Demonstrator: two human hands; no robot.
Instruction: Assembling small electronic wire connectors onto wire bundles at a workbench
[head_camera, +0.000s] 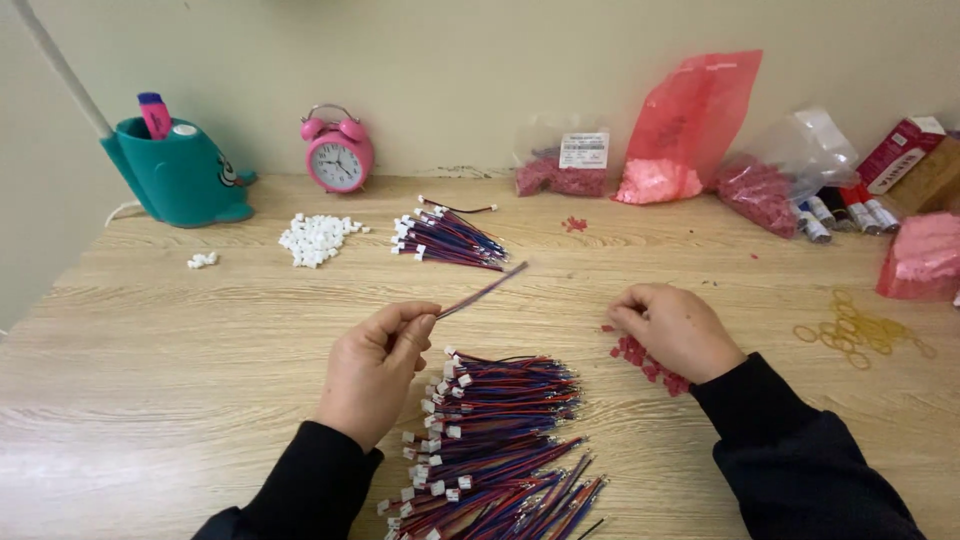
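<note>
My left hand (375, 365) pinches one thin red-and-blue wire (485, 290) between thumb and fingers, and the wire's free end points up and to the right. Below that hand lies a big pile of red-and-blue wires with white connectors (490, 440). My right hand (675, 328) rests fingers-down on a small heap of red plastic connectors (640, 358), fingertips touching them. Whether it grips one is hidden. Both arms wear black sleeves.
A smaller wire bundle (445, 240) and a heap of white connectors (318, 238) lie further back. A teal pen holder (180, 175), a pink alarm clock (338, 155), bags of red parts (685, 130), marker pens (840, 212) and yellow rubber bands (865, 330) line the back and right.
</note>
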